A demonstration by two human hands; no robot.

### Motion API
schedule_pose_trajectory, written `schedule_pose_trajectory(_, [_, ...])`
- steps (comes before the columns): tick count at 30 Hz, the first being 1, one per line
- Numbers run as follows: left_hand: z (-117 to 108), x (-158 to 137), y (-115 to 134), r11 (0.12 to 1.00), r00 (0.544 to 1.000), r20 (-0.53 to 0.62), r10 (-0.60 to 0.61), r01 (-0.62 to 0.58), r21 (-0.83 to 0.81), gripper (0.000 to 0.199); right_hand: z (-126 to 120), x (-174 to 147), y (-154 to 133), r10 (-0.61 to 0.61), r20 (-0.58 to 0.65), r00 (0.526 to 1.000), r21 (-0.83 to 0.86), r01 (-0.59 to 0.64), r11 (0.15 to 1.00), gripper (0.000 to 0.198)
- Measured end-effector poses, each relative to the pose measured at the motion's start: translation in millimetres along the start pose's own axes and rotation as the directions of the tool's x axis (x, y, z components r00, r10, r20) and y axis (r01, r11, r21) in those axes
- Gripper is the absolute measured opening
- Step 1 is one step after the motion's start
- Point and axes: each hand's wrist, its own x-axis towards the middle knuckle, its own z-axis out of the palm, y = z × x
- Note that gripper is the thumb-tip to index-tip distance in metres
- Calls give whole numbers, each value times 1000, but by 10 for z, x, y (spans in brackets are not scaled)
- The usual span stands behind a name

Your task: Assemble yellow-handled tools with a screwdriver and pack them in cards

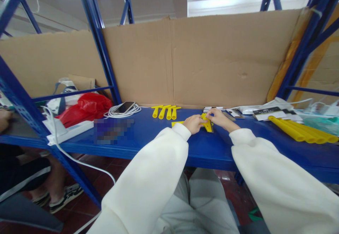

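On the blue shelf in front of me, my left hand [194, 124] is closed around a yellow plastic scraper-like tool [208, 126]. Its flared part points toward me, and a yellow length [177, 123] sticks out to the left of the hand. My right hand [218, 118] is at the tool's upper right side, with thumb and fingers pinched together. Whatever lies between those fingertips is too small to make out. Several similar yellow T-shaped pieces [166, 112] lie in a row farther left, near the cardboard.
Several yellow tubes [299, 130] lie at the right beside printed packets [277, 114]. A phone [125, 107] rests on a coiled white cable [112, 112]. Farther left are a white power strip [75, 132] and a red bag [87, 107]. Cardboard [212, 57] walls the back; another person sits left.
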Motion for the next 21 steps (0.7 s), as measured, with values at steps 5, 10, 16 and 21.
schedule_pose_trajectory(5, [2, -3, -4, 1000, 1000, -6, 3, -3, 7, 37, -10, -9, -35, 58, 16, 998, -36, -57, 998, 11])
schedule_pose_trajectory(10, [7, -9, 0, 1000, 1000, -11, -7, 7, 2, 37, -2, -24, -48, 123, -2, 992, -24, -123, 992, 8])
schedule_pose_trajectory(16, [4, -18, 3, 1000, 1000, -14, -9, 9, -7, 37, 13, -45, -63, 183, -45, 982, 36, -181, 983, 7])
schedule_pose_trajectory(21, [-4, -15, 0, 1000, 1000, -14, -8, 8, -12, 38, 51, -37, -69, 212, -94, 973, 133, -199, 971, 13])
